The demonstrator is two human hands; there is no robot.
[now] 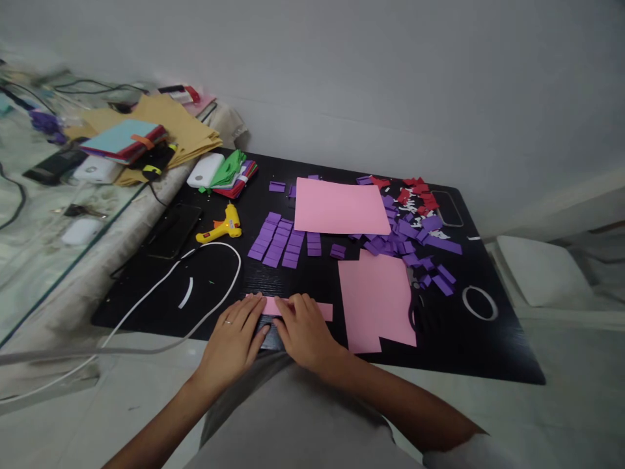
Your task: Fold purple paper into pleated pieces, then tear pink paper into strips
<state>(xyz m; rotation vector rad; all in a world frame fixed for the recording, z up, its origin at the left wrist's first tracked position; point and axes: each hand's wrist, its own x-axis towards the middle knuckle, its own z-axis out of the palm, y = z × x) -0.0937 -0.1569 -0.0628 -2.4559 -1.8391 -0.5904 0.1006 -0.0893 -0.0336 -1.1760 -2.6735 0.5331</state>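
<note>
A narrow pink paper strip (pixel 271 306) lies flat along the near edge of the black table, under both hands. My left hand (pixel 234 332) rests its fingertips on the strip's left part, the fingers stretched out and the thumb apart. On the middle of the strip, my right hand (pixel 305 329) presses with slightly bent fingers, its thumb also apart. Both palms face down, and the fingers cover parts of the strip. Just right of it are cut pink sheets (pixel 374 299), with dark-handled scissors (pixel 415 316) partly over their right edge.
Folded purple paper pieces (pixel 276 241) lie in rows beyond my hands. A pink sheet (pixel 342 207) covers others near a loose purple heap (pixel 398 238) and red scraps (pixel 420 192). Leftward are a yellow glue gun (pixel 222 225), white cable (pixel 234 280) and phone (pixel 174 229); a tape ring (pixel 480 303) sits right.
</note>
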